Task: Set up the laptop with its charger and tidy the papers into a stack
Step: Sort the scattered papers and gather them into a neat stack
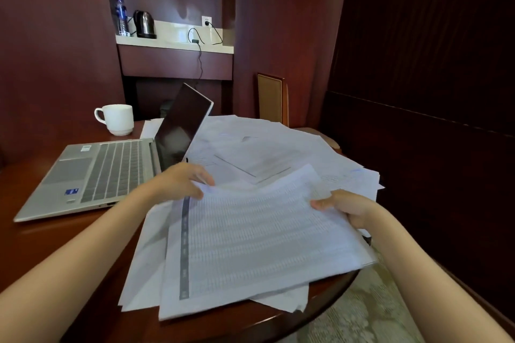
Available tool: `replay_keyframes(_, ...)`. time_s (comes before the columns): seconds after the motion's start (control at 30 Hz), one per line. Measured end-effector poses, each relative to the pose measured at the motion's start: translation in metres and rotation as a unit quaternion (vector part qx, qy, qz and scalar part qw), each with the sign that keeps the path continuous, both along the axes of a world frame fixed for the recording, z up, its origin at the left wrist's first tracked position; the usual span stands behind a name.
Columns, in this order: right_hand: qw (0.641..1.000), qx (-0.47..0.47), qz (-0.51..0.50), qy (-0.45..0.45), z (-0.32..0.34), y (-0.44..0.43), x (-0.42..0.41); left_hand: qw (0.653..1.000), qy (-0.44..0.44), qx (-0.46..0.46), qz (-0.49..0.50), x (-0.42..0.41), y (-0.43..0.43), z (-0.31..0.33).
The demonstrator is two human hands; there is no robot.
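Between your grips a printed sheaf (259,234) rides above the loose papers (278,147): the left grip (184,179) pinches its far left corner and the right grip (345,205) clamps its right edge, thumb on top, likely to square it as the stack's base. Just left of the left grip sits the open laptop (111,170), its lid edge close to your knuckles. Beyond both grips the charger (200,61) hangs from a shelf; whether it reaches the laptop is hidden. Near the right grip, paper overhangs the desk (33,237) rim, so work leftward.
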State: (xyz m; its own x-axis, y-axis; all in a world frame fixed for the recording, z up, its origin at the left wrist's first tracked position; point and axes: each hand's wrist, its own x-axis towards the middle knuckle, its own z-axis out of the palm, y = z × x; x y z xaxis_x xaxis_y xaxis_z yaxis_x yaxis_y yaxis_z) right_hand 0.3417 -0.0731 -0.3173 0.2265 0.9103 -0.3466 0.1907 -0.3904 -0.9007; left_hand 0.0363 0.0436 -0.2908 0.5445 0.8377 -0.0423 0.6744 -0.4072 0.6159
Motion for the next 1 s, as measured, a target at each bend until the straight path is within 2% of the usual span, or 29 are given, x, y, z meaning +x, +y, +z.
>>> replay_keyframes(0.07, 0.999, -0.010, 0.025, -0.034, 0.002, -0.002, 0.003, 0.999, 0.045, 0.011, 0.007, 0.000, 0.004, -0.007)
replay_keyframes(0.17, 0.986, -0.073, 0.070, -0.132, 0.011, -0.005, 0.010, 0.990, 0.138, 0.036, 0.019, 0.006, 0.004, -0.006)
replay_keyframes(0.27, 0.943, -0.127, 0.101, -0.291, 0.026, -0.006, 0.010, 0.981, 0.190, 0.022, 0.021, 0.017, -0.001, -0.002)
replay_keyframes(0.33, 0.890, -0.127, 0.085, -0.429, 0.035, -0.002, 0.005, 0.990, 0.137, -0.024, 0.012, 0.026, 0.001, 0.003)
replay_keyframes(0.37, 0.863, -0.106, 0.067, -0.489, 0.037, 0.003, 0.003, 0.994, 0.089, -0.055, 0.010, 0.030, 0.003, 0.006)
replay_keyframes(0.4, 0.850, -0.068, 0.055, -0.519, 0.039, 0.010, -0.001, 0.996, 0.045, -0.080, 0.011, 0.035, 0.005, 0.008)
replay_keyframes(0.47, 0.878, 0.014, 0.024, -0.477, 0.037, 0.026, -0.010, 0.994, -0.018, -0.103, 0.024, 0.044, 0.011, 0.007)
replay_keyframes(0.57, 0.959, 0.083, -0.038, -0.268, 0.033, 0.061, -0.028, 0.980, -0.126, -0.128, 0.081, 0.063, 0.020, 0.001)
replay_keyframes(0.63, 0.984, 0.088, -0.080, -0.133, 0.031, 0.084, -0.035, 0.961, -0.194, -0.159, 0.115, 0.074, 0.027, -0.006)
replay_keyframes(0.67, 0.988, 0.074, -0.101, -0.091, 0.029, 0.094, -0.038, 0.961, -0.199, -0.144, 0.128, 0.079, 0.033, -0.013)
replay_keyframes(0.73, 0.989, 0.033, -0.126, -0.064, 0.025, 0.108, -0.043, 0.979, -0.141, -0.053, 0.137, 0.084, 0.044, -0.030)
replay_keyframes(0.83, 0.985, 0.000, -0.165, -0.045, 0.022, 0.125, -0.048, 0.985, 0.023, 0.117, 0.126, 0.084, 0.047, -0.055)
replay_keyframes(0.93, 0.981, -0.008, -0.192, 0.003, 0.026, 0.136, -0.053, 0.977, 0.059, 0.168, 0.114, 0.082, 0.048, -0.065)
replay_keyframes(1.0, 0.976, 0.020, -0.215, -0.013, 0.015, 0.143, -0.053, 0.975, 0.064, 0.173, 0.122, 0.080, 0.051, -0.068)
